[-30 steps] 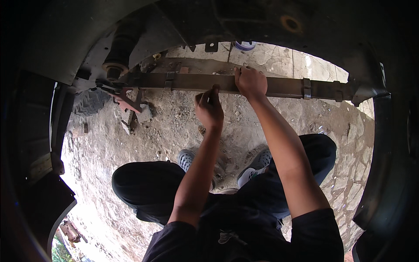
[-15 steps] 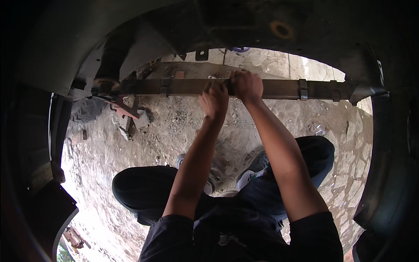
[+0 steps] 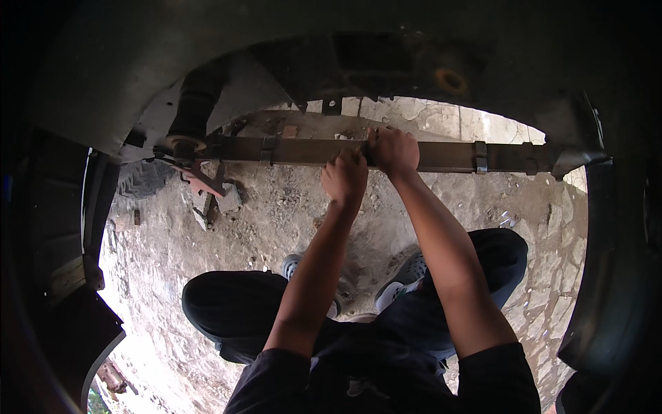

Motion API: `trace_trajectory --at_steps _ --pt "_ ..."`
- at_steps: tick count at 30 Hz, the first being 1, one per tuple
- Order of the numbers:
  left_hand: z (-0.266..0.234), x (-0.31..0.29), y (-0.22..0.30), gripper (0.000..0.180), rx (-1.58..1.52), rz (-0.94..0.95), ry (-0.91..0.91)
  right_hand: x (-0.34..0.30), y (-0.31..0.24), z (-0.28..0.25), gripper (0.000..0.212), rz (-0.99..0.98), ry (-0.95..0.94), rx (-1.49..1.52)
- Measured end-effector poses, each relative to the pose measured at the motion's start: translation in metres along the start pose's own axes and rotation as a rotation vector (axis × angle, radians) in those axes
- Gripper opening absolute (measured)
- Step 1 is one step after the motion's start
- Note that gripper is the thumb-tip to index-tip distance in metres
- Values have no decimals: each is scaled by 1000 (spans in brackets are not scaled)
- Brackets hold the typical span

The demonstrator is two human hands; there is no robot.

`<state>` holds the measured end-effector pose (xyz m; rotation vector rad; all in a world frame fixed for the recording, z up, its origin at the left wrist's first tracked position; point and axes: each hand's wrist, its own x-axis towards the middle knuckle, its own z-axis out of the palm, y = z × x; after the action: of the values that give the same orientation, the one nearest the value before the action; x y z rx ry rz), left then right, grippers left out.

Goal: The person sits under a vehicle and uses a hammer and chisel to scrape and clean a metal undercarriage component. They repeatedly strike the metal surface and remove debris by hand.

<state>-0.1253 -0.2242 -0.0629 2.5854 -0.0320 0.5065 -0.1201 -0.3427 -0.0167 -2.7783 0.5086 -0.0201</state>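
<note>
A long brown-grey leaf spring [image 3: 448, 157] with metal clamps runs left to right beneath a dark vehicle body. My right hand [image 3: 395, 150] is closed over its middle, fingers curled over the far side. Just to the left, my left hand [image 3: 345, 176] is closed with bent fingers against the near edge of the spring. A dark band crosses the spring between the two hands; its details are too dim to make out. Most of my fingertips are hidden behind the knuckles.
Dark body panels [image 3: 276, 34] arch overhead and at both sides. At the left are a shock absorber [image 3: 191, 114], a reddish metal stand [image 3: 202, 181], concrete blocks [image 3: 231, 198] and a tyre [image 3: 143, 179]. My knees and shoes are over rough ground [image 3: 262, 221].
The view has shifted, so the spring and both hands appear slightly lower. Both hands remain at the spring's middle; my left fingers sit nearer its closer edge.
</note>
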Motion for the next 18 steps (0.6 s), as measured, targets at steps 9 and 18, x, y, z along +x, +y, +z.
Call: trace_trajectory --at_steps 9,18 --pt "-7 -2 -3 21 -41 5 -59 2 4 6 49 -34 35 9" --pt "-13 -6 -7 21 -147 34 -74 1 2 5 51 -21 27 5"
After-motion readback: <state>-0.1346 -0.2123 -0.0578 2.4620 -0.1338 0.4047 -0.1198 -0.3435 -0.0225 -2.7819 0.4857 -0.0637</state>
